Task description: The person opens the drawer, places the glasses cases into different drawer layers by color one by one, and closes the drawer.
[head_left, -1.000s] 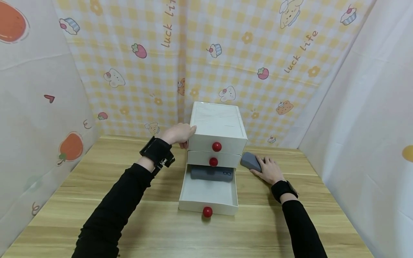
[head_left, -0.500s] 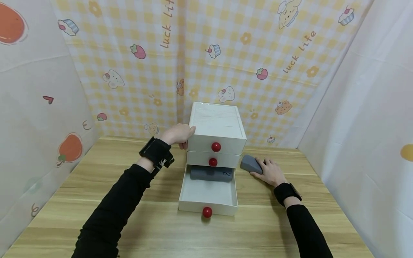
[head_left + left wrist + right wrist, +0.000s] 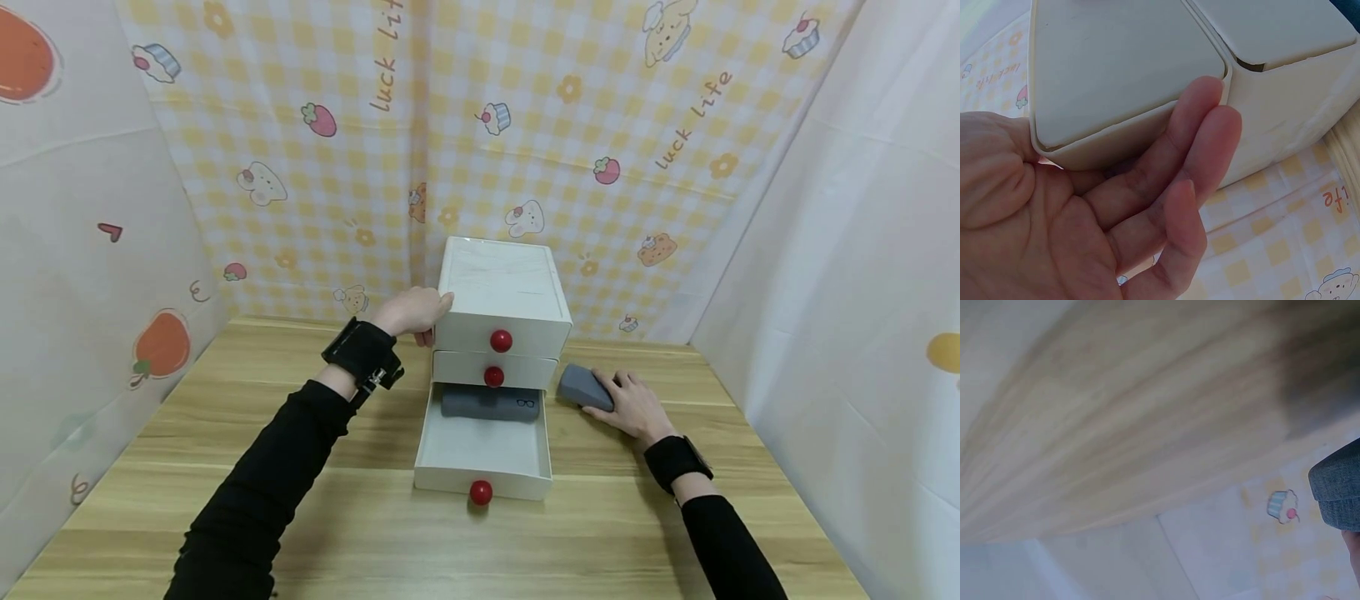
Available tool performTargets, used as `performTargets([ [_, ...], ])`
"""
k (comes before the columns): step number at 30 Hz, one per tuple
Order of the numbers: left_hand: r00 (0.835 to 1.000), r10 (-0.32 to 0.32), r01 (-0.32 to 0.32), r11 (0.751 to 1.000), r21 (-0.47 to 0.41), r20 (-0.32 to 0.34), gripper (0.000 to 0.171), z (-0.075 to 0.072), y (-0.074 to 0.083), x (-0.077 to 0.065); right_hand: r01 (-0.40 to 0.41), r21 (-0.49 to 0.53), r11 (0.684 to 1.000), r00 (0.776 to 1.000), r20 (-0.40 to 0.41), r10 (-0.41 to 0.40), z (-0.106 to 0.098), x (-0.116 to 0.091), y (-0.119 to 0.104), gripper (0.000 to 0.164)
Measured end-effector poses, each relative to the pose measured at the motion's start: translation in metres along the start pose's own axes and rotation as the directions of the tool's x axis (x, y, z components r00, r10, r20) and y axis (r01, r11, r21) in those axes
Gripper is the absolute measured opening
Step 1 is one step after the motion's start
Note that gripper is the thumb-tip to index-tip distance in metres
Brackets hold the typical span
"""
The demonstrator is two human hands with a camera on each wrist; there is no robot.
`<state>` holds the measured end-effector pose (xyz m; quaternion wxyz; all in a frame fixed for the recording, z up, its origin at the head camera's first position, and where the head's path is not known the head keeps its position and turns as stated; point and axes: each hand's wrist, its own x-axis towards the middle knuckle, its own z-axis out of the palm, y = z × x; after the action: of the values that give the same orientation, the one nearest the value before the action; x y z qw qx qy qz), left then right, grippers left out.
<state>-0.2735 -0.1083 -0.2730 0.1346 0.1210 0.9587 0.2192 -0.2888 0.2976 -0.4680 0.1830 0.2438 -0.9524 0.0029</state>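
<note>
A white drawer unit (image 3: 506, 279) with red knobs stands near the back of the table. My left hand (image 3: 411, 312) grips its upper left front edge; in the left wrist view several fingers (image 3: 1207, 147) curl along the side beside a drawer front. The bottom drawer (image 3: 480, 450) is pulled out and holds a grey glasses case (image 3: 491, 403) with a glasses print, lying at its back. To the right of the unit my right hand (image 3: 633, 404) grips a grey-blue case (image 3: 585, 388), shaped like a glasses case, low at the table. Only its fabric-covered end shows in the right wrist view.
The wooden table (image 3: 360, 533) runs up to a yellow checked cloth (image 3: 322, 200) hanging behind the unit. White cloth hangs (image 3: 840, 317) close the left and right sides. The open drawer sticks out toward me, its red knob (image 3: 481, 492) foremost.
My right hand and the case have come slightly toward me, and the right wrist has swung to the right. My left hand stays on the unit; the drawers have not moved.
</note>
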Motion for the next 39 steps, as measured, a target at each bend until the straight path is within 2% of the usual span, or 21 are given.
performTargets([
  [5,1.000,-0.010,0.010,1.000,-0.001,-0.005,0.061,-0.001,0.000,-0.001,0.032,-0.007,0.999,0.999,-0.044,-0.033,-0.011,-0.006,-0.006,0.076],
  [9,1.000,-0.009,0.009,1.000,0.002,-0.004,0.062,-0.001,0.000,-0.001,0.098,-0.016,0.995,0.986,-0.130,-0.099,-0.022,-0.012,-0.014,0.079],
  [14,1.000,-0.012,0.012,1.000,0.006,-0.001,0.062,-0.001,0.000,-0.001,0.221,-0.065,0.973,0.944,-0.237,-0.230,-0.039,-0.015,-0.025,0.079],
  [18,1.000,-0.006,0.006,1.000,0.008,-0.002,0.061,-0.001,0.000,-0.001,0.284,-0.081,0.955,0.910,-0.292,-0.295,-0.055,-0.015,-0.036,0.071],
  [21,1.000,-0.008,0.008,1.000,0.010,-0.003,0.061,-0.001,0.000,-0.001,0.320,-0.088,0.943,0.887,-0.322,-0.331,-0.064,-0.013,-0.046,0.075],
  [25,1.000,-0.012,0.012,1.000,0.007,-0.002,0.062,-0.001,0.001,0.000,0.356,-0.103,0.929,0.866,-0.336,-0.369,-0.072,-0.010,-0.060,0.078],
  [28,1.000,-0.017,0.017,1.000,0.002,0.001,0.063,-0.001,0.002,-0.001,0.372,-0.101,0.923,0.862,-0.332,-0.384,-0.075,-0.006,-0.072,0.078],
  [39,1.000,-0.016,0.016,1.000,0.002,0.001,0.062,0.000,0.000,0.000,0.408,-0.103,0.907,0.871,-0.254,-0.420,-0.075,0.008,-0.118,0.072],
])
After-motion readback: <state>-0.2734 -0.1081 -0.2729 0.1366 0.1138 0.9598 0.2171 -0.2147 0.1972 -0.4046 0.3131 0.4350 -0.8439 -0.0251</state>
